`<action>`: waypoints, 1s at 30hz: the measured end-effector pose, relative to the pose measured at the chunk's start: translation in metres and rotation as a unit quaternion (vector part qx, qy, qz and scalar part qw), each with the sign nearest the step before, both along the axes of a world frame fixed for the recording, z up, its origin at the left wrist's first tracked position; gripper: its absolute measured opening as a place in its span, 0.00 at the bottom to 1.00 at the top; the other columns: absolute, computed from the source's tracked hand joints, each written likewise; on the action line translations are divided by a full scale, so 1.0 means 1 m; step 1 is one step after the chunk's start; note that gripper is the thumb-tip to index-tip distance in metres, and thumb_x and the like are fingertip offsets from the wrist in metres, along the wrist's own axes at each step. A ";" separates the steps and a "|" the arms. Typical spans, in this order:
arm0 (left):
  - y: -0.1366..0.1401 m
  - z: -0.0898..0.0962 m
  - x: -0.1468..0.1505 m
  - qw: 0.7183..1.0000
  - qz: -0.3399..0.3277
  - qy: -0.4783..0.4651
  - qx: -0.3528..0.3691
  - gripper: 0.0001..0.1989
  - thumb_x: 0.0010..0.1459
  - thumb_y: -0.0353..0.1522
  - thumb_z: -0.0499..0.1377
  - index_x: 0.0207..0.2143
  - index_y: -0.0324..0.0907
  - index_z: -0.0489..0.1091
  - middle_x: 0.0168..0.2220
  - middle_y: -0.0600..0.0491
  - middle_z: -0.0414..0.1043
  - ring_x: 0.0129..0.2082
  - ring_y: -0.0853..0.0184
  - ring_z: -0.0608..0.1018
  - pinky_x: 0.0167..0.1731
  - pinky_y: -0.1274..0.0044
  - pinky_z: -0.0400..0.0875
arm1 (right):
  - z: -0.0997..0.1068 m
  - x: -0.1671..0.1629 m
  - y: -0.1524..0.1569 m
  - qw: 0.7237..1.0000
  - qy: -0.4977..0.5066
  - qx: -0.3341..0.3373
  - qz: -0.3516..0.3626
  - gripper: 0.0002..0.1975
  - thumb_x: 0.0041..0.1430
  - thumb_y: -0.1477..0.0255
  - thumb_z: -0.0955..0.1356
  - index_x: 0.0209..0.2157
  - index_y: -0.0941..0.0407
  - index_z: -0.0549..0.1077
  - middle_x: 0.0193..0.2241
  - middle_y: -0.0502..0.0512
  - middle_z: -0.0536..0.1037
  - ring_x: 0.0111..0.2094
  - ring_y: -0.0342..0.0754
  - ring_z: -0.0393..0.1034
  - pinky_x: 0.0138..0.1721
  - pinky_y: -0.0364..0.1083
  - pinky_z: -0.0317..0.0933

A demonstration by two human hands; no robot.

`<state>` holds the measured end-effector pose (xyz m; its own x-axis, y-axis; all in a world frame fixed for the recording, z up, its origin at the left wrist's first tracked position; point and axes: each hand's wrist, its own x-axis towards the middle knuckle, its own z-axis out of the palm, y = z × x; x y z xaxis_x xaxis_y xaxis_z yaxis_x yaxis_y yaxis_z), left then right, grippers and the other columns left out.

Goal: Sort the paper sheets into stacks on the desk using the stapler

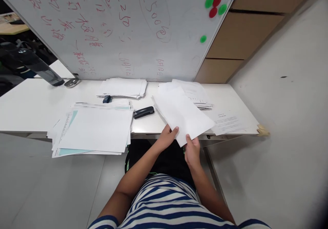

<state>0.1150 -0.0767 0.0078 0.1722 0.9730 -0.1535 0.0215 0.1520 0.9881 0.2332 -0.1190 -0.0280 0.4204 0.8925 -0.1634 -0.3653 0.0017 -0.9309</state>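
Far left on the desk (23,111): dark bottle (41,68), silver rounded object (72,82) just beside it. Near left: big paper pile (94,128), edges ragged, overhanging the near edge. Behind it, a smaller far stack (123,86) with a small dark object (107,99) at its near side. Right of the pile: black stapler (144,112), lying free, no hand on it.

Center-right: white sheets (183,113), up in both hands, tilted over the desk's near edge. Looks like more than one sheet, count unclear. Should be light, floppy, a bit slippery sheet on sheet; creases easily. Best held by the edges near a corner, thumb on top, light pinch.

Left hand (167,137): closed on the left edge, thumb on top, fingers mostly hidden below. Right hand (192,150): same pinch on the right-hand near edge, close to the near corner.

Right: another stack (197,92) partly behind the sheets, then a printed page (228,122) flat.
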 end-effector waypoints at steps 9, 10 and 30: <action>0.034 0.019 -0.078 0.817 0.168 0.524 0.174 0.27 0.62 0.42 0.55 0.60 0.39 0.62 0.64 0.37 0.58 0.66 0.43 0.53 0.59 0.56 0.53 | -0.018 0.106 0.001 0.989 -0.006 -0.113 -0.091 0.21 0.43 0.67 0.76 0.42 0.56 0.77 0.41 0.52 0.82 0.37 0.46 0.78 0.39 0.42 0.72; 0.041 0.015 -0.082 0.798 0.180 0.551 0.166 0.28 0.61 0.41 0.55 0.61 0.39 0.60 0.64 0.37 0.57 0.66 0.43 0.52 0.59 0.56 0.53 | -0.018 0.117 0.000 0.989 -0.008 -0.122 -0.082 0.21 0.42 0.68 0.76 0.41 0.56 0.78 0.39 0.52 0.83 0.35 0.46 0.78 0.37 0.41 0.72; 0.052 0.001 -0.121 0.843 0.051 0.504 0.182 0.18 0.58 0.41 0.59 0.49 0.45 0.66 0.49 0.47 0.68 0.50 0.54 0.66 0.52 0.65 0.59 | 0.001 0.141 -0.014 0.980 -0.051 -0.171 0.093 0.24 0.38 0.63 0.79 0.40 0.55 0.79 0.34 0.55 0.84 0.30 0.51 0.79 0.29 0.46 0.72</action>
